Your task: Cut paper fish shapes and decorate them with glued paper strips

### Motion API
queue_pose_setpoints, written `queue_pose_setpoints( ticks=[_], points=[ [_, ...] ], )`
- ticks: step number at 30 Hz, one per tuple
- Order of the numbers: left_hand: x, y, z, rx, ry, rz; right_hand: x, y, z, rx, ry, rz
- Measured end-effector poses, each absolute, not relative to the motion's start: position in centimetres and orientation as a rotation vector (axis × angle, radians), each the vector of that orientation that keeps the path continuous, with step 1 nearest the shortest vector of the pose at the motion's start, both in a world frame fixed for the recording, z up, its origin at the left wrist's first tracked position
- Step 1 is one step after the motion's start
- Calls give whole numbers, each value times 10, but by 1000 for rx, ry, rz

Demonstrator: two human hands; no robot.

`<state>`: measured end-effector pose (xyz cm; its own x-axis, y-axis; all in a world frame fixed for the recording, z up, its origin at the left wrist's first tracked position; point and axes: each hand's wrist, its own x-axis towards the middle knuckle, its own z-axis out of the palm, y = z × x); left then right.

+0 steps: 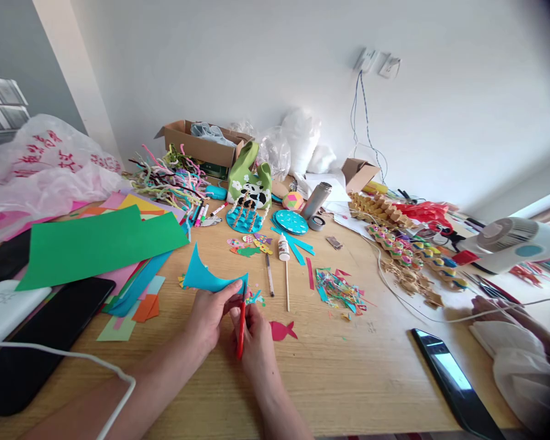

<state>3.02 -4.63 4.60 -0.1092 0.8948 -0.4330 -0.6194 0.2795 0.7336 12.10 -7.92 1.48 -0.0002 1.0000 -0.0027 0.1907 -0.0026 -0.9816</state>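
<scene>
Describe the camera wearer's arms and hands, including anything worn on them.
The bare left hand and bare right hand wear no gloves, and no rings that I can make out. Both forearms are bare where visible, with no sleeve, watch or bracelet showing.

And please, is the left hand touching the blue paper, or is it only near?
Touching. The head view shows the left hand holding the blue paper near its right end, the fingers overlapping the lower edge.
</scene>
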Motion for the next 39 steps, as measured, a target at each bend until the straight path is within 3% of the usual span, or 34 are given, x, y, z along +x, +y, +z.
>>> queue_pose_setpoints(
  ticks=[39],
  points=[
    [31, -45, 36, 502, 1052, 1384, 126, -78, 7, -1382, -1304, 1101]
  ],
)
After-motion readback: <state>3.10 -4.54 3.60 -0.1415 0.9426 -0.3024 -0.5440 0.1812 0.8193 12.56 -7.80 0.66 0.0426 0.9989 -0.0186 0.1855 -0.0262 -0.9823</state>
